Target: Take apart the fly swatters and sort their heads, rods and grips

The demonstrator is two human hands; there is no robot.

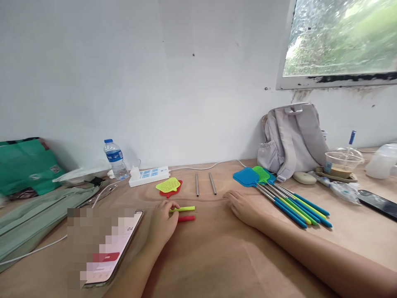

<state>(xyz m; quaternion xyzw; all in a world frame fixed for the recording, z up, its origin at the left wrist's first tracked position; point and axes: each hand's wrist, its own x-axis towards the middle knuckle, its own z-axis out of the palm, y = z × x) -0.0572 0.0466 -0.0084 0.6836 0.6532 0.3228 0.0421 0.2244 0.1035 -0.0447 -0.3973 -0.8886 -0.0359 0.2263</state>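
My left hand [164, 221] rests on the table with thumb and fingers closed about the near-left end of a yellow-green handle tube [187, 208]. Just below it lies a red handle tube [186, 218], its left end hidden behind that hand. My right hand [240, 205] lies on the table with fingers stretched out, holding nothing. Between and beyond the hands are two separate metal rods, a left rod [197, 185] and a right rod [212, 184]. A yellow-green fly swatter head [168, 185] overlaps a red swatter head [177, 189] at the back left.
Several whole fly swatters [288, 200] with blue, green and yellow handles lie fanned beside my right arm. A phone [119, 244] is left of my left hand. A power strip [149, 176], water bottle [115, 159], backpack [293, 140] and drink cup [343, 162] stand along the wall.
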